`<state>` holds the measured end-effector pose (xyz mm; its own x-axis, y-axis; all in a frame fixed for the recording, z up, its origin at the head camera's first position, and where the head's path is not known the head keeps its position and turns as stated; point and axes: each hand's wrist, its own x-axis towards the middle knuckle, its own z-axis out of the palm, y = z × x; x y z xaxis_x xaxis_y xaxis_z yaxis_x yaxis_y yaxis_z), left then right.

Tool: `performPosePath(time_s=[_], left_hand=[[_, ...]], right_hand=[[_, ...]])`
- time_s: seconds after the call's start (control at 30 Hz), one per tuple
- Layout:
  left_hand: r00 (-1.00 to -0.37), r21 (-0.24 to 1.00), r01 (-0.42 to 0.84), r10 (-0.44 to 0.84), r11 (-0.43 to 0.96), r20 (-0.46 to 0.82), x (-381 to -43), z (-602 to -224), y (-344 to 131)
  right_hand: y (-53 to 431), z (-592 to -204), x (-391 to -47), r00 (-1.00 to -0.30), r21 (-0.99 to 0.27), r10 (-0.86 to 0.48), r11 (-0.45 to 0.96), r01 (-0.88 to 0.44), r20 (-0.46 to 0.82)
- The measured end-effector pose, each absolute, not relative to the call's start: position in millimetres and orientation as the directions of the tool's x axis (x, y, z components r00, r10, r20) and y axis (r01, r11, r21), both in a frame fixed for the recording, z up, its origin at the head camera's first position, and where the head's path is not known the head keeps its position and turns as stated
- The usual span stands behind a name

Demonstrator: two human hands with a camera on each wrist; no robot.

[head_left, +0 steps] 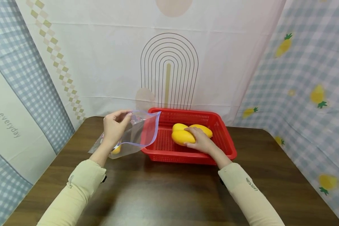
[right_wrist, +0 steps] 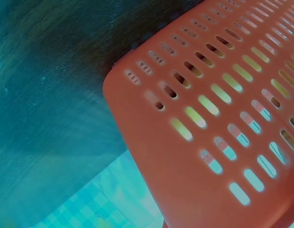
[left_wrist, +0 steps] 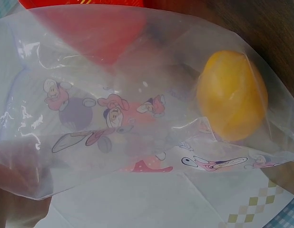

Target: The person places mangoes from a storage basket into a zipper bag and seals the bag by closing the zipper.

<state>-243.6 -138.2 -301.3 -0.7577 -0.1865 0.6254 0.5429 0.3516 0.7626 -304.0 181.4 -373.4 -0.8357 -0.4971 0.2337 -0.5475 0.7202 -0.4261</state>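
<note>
My left hand [head_left: 114, 127] pinches the upper edge of a clear zip bag [head_left: 134, 135] with a purple zip strip. The bag's mouth gapes toward the right and overlaps the basket's left side. Inside the bag lies one yellow mango [left_wrist: 232, 95], with cartoon figures printed on the plastic around it. My right hand [head_left: 201, 142] reaches into a red plastic basket [head_left: 183, 154] and grips the front mango [head_left: 182, 137], thumb low and fingers over its right end. Two more mangoes lie behind it, one mango [head_left: 179, 126] at the left and another mango [head_left: 204, 129] at the right.
The slotted basket wall [right_wrist: 142, 123] fills much of the right wrist view and hides the right hand there. Everything stands on a dark wooden table [head_left: 169, 191]. A patterned white cloth [head_left: 110, 62] hangs behind, with checked cloth at both sides.
</note>
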Motion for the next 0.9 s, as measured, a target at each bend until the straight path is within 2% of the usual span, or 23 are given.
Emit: performPosePath(time_s=[0.4, 0.9], left_hand=[[-0.756, 0.764, 0.542, -0.194, 0.350, 0.625, -270, -326, -149], [-0.763, 0.769, 0.540, -0.187, 0.342, 0.619, -266, -325, -150]], right_hand=[[181, -374, -303, -0.852, -0.418, -0.481, 0.743, -0.522, 0.208], [173, -370, -293, -0.838, -0.422, -0.460, 0.724, -0.545, 0.293]])
